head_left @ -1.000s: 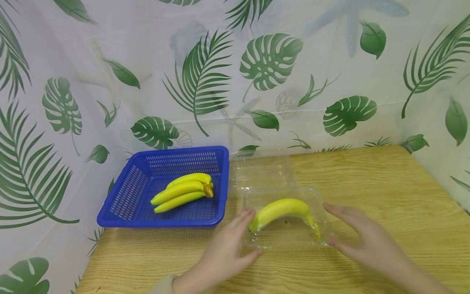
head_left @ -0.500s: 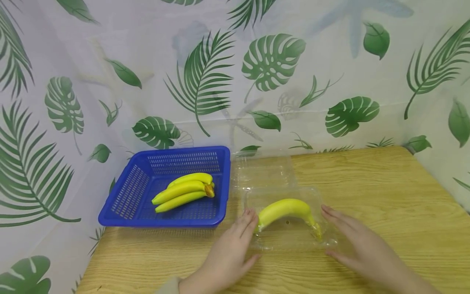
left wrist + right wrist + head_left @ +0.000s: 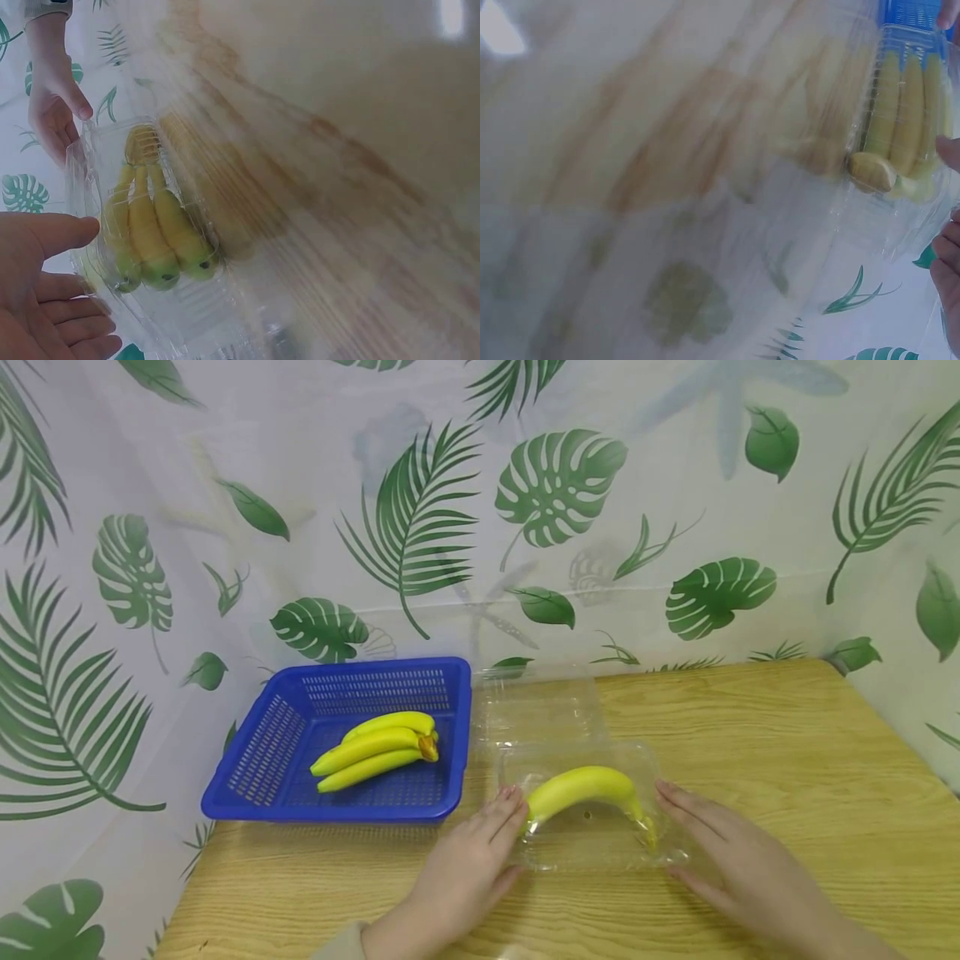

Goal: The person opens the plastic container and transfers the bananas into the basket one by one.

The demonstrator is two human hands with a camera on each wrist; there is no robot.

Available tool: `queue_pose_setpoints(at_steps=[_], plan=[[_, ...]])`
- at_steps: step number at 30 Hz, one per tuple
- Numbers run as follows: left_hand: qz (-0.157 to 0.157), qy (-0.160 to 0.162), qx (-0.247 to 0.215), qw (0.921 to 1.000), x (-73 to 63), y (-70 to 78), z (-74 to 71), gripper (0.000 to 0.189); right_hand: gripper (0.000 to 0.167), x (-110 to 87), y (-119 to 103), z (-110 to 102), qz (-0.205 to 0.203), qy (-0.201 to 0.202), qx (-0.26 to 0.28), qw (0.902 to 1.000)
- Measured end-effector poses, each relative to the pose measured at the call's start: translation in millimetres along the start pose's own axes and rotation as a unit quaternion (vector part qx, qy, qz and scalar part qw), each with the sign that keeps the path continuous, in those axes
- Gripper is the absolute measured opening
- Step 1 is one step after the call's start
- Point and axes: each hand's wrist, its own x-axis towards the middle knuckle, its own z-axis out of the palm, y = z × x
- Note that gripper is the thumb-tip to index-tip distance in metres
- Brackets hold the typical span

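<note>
A clear plastic clamshell box sits on the table with its lid folded back. Inside lies a bunch of bananas, seen edge-on from the head; the left wrist view shows several bananas side by side, joined at one end. My left hand touches the box's left end with nearly straight fingers, its thumb near the front corner. At the right end, my right hand rests its extended fingertips against the wall. Part of each hand is cut off in its own wrist view.
Left of the box stands a blue plastic basket holding another bunch of bananas. A leaf-patterned cloth hangs behind the wooden table.
My left hand has shifted slightly right, its fingers now overlapping the banana's end in view. My right hand has moved a little left against the box. The basket stays where it was.
</note>
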Motion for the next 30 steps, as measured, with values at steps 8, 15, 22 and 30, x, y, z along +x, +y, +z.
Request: queue_pose_setpoints(at_steps=[8, 15, 22, 30], plan=[[0.029, 0.026, 0.027, 0.9989, 2.6, -5.5, -3.1, 0.071, 0.075, 4.9, 2.7, 0.6, -0.043, 0.017, -0.034, 0.9984], [0.054, 0.058, 0.065, 0.9947, 8.8, -8.0, -6.3, 0.068, 0.071, 9.6, 5.5, 1.6, -0.092, 0.043, -0.047, 0.9938], [0.078, 0.092, 0.104, 0.9872, 10.8, -6.0, -3.1, 0.066, 0.073, 11.4, 2.6, 1.3, -0.106, 0.050, -0.079, 0.9900], [0.097, 0.123, 0.152, 0.9758, 10.8, -5.3, 1.7, 0.069, 0.070, 12.6, 0.5, 2.2, -0.118, 0.062, -0.088, 0.9871]])
